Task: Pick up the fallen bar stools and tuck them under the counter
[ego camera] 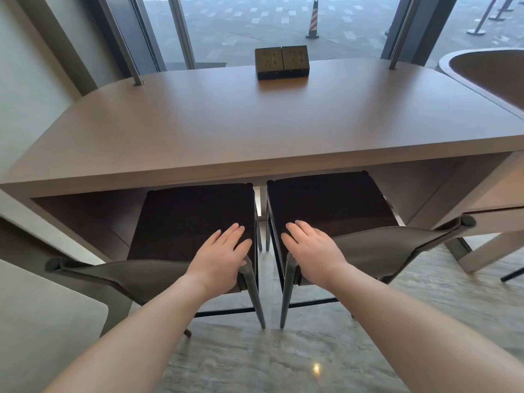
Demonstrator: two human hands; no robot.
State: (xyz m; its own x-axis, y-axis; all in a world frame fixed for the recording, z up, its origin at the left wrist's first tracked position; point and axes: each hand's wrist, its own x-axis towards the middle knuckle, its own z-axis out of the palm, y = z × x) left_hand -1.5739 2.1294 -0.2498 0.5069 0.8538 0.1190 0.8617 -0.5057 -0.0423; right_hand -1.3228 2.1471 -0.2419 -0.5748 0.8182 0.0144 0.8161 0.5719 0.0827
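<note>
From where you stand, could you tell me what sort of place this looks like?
Probably a café or lobby window bar: a long wooden counter facing floor-length glass, a shared socket box on it, and two bar stools beneath.

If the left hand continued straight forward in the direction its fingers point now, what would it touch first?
The left hand rests over the backrest of the left stool, fingers pointing across the dark seat towards the counter. Going on, it would probably slide along the seat and pass under the counter's edge; depth is unclear.
</note>
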